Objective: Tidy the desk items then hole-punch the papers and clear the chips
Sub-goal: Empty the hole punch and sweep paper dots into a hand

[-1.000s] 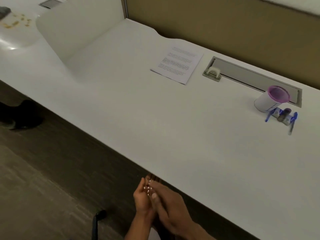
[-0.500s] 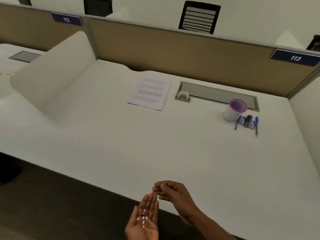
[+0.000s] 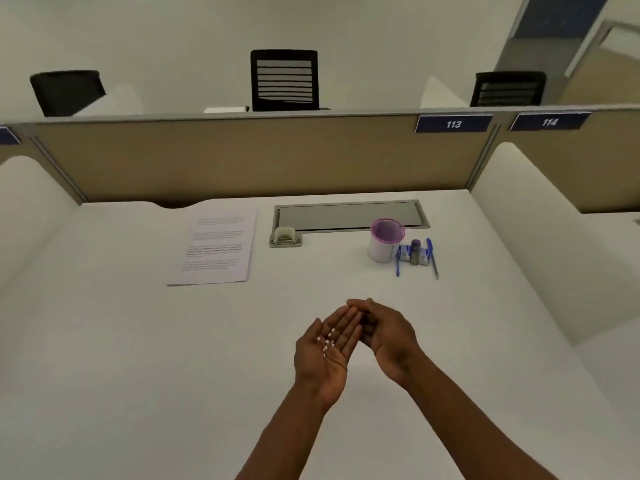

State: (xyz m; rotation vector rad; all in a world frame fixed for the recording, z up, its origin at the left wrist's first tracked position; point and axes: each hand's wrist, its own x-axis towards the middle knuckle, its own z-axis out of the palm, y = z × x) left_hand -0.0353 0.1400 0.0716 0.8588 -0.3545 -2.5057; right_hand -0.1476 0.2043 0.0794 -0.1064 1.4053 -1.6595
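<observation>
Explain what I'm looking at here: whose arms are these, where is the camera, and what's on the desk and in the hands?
No machine here: a person wears a camera on the head, looking forward and down, so both arms reach in from below. The left hand lies palm up, carrying small white paper chips. The right hand curls loosely beside it, fingers near the left fingertips; it seems to hold nothing. On the white desk lie the papers, a grey hole punch, a white cup with a purple rim, and beside it two blue pens with some small items I cannot identify.
</observation>
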